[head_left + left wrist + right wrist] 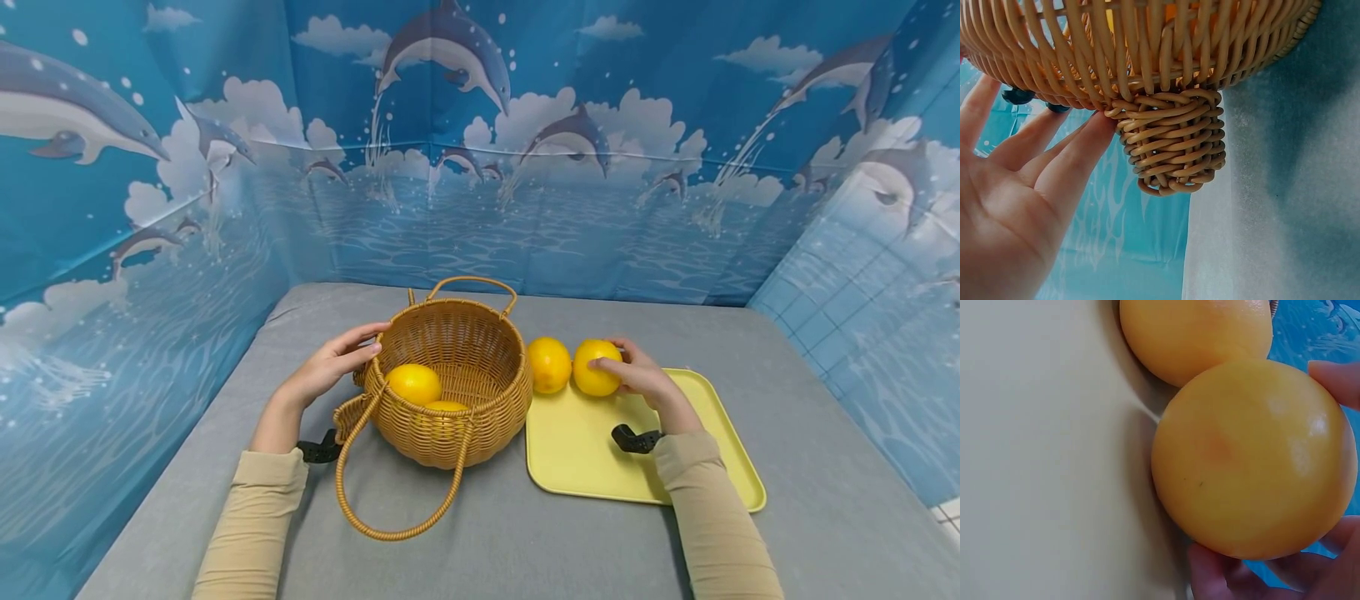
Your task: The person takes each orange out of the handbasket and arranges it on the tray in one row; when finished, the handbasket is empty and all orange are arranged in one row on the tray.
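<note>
A round wicker basket (pixel 450 433) stands in the middle of the table, with two yellow-orange fruits inside it, one orange (pixel 414 384) plainly showing and another partly behind the rim. My left hand (pixel 330 367) touches the basket's left rim, its fingers fairly straight; the left wrist view has the fingertips against the wicker side beside a woven knob (pixel 1172 144). With thumb and fingers round it, my right hand (pixel 637 375) holds an orange (pixel 1254 462) over the back of the yellow tray (pixel 585 458). A second orange (pixel 549 365) sits beside it, by the basket.
One basket handle (pixel 397 533) droops forward over the grey tabletop (pixel 562 550); the other handle (pixel 472 279) stands up at the back. A dolphin-print curtain (pixel 480 233) hangs behind the table and along its sides.
</note>
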Tool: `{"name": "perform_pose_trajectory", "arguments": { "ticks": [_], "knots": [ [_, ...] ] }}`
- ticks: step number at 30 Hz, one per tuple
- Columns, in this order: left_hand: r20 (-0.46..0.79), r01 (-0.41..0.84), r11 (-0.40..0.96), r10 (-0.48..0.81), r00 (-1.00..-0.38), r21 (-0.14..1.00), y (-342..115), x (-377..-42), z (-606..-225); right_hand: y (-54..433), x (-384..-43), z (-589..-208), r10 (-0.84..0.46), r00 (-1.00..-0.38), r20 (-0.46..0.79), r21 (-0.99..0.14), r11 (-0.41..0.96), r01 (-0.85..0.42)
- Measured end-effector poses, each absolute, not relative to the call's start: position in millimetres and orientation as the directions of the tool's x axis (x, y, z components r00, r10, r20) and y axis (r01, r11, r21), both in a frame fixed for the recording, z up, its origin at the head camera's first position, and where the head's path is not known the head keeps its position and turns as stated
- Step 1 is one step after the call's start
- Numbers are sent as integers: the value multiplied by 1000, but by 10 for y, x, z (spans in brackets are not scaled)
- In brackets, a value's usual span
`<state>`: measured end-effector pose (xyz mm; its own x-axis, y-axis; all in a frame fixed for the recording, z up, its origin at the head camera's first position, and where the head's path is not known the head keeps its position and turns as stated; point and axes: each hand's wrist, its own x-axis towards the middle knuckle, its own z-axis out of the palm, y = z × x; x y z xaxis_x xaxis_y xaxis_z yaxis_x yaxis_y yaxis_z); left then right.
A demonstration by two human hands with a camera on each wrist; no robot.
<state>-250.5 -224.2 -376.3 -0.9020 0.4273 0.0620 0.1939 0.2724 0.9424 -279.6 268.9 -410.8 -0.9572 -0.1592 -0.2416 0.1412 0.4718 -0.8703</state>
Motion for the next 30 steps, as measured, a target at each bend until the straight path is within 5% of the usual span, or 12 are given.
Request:
{"name": "perform_pose_trajectory", "arguments": {
  "ticks": [30],
  "knots": [
    [63, 194, 283, 414, -908, 939, -2232, -2494, -3752, 2687, -2767, -4052, -227, -944, -240, -853, 514, 93]
  ]
}}
